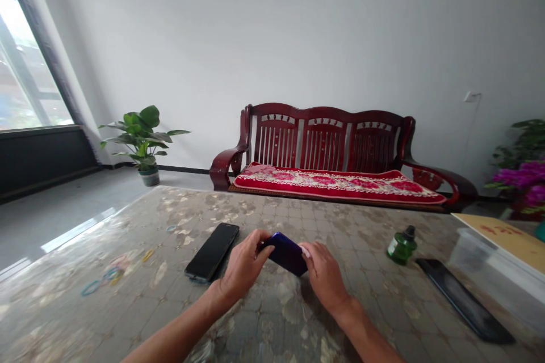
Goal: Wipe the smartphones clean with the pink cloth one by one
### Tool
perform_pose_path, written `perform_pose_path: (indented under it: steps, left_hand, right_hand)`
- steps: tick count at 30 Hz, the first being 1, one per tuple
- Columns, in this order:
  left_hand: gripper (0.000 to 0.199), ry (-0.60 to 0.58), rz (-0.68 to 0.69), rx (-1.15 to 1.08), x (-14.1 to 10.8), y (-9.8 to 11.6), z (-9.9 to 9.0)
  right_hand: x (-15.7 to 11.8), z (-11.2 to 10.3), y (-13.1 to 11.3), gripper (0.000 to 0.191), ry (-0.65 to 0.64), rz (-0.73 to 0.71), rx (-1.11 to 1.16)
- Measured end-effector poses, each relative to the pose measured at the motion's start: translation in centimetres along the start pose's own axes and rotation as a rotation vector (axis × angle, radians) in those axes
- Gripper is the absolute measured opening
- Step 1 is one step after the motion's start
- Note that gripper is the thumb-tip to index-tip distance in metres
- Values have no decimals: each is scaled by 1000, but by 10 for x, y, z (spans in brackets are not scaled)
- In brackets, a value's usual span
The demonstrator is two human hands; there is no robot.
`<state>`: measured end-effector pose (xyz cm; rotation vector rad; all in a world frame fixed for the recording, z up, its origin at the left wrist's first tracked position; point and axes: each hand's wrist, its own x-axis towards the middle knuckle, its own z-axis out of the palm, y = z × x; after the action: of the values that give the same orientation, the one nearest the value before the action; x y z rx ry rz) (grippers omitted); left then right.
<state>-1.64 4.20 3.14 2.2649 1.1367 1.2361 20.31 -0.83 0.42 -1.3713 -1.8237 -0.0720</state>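
Note:
A dark blue phone (286,254) is held tilted above the middle of the patterned tablecloth (272,317). My left hand (244,261) grips its left end between thumb and fingers. At its right end, my right hand (324,272) pinches the edge. Just left of my left hand, a black phone (213,252) lies on the cloth, screen up. Farther right, a green bottle (401,245) with a black cap stands beside a long black phone (464,299) lying flat.
Colored bands (102,279) lie at the left of the table. A clear plastic box (494,272) with a tan folder (504,235) on top sits at the right edge. Beyond the table are a wooden bench (323,139) and a potted plant (148,174).

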Motion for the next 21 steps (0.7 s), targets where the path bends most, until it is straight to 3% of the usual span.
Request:
perform_pose_path:
  steps: [5,11,21]
  left_hand:
    - [41,-141,109,128,-12,-11,-5]
    - [25,-256,205,172,-23,-20,2]
    - [18,-209,201,277,-22,-12,5]
  right_hand:
    - [2,-11,-9,27,-38,-172,-223]
    - [-1,-13,-11,22,-103,-227,-275]
    - [-7,-19,1,29,-23,-315,-297]
